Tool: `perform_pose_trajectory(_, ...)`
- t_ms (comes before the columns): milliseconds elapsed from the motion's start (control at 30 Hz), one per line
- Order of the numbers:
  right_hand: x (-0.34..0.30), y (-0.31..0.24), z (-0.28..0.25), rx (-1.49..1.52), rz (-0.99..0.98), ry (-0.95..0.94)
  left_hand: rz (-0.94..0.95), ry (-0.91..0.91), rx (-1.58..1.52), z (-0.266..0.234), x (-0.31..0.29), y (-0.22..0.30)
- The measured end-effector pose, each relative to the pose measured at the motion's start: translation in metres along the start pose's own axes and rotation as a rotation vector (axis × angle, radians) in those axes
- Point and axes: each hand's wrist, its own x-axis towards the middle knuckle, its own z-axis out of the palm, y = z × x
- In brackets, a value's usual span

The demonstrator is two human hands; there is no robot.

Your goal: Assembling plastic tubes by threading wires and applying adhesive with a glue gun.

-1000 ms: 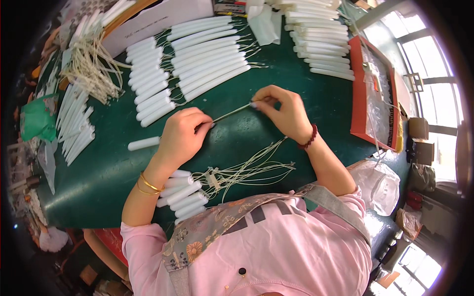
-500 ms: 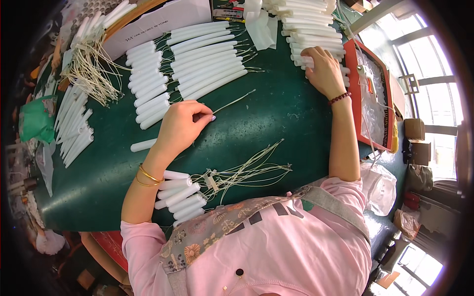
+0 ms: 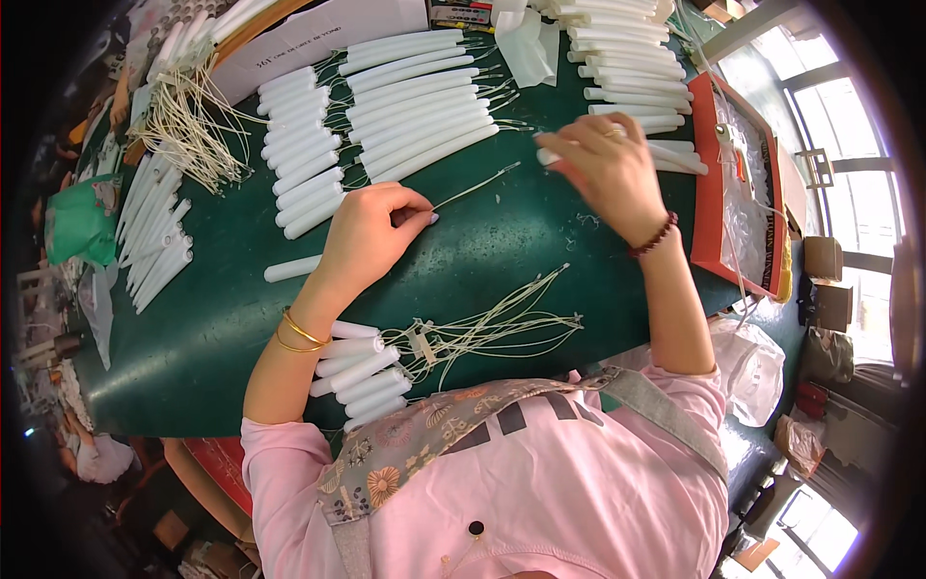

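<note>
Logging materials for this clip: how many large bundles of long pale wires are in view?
2: one bundle at the upper left, above a slanted stack of white tubes; a second bundle nearer the body, below and right of the left hand. More may be hidden.

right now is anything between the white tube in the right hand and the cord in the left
Nothing visible does: green tabletop shows in the gap between the white tube in the right hand and the pale cord in the left hand.
</note>
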Motion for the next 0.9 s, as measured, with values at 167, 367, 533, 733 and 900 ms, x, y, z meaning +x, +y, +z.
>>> perform_pose_trajectory(167,0.003,-0.012,0.022,-0.041,-0.062,-0.067,0.01,-0.004,0.014,0.004,-0.001,-0.001)
perform_pose_trajectory(367,0.023,-0.056,0.038,0.285,-0.129,-0.142,0.037,-0.027,0.123,-0.013,-0.003,0.004)
perform_pose_trajectory(533,0.006,-0.011,0.016,0.296,0.059,-0.31,0.038,-0.105,0.293,-0.078,-0.033,0.007)
perform_pose_trajectory(733,0.016,-0.031,0.02,0.404,0.004,-0.228,0.192,0.02,0.399,-0.053,-0.053,-0.025)
perform_pose_trajectory(900,0.019,-0.055,0.029,0.744,0.244,-0.343,0.199,0.075,0.307,-0.039,-0.043,-0.039)
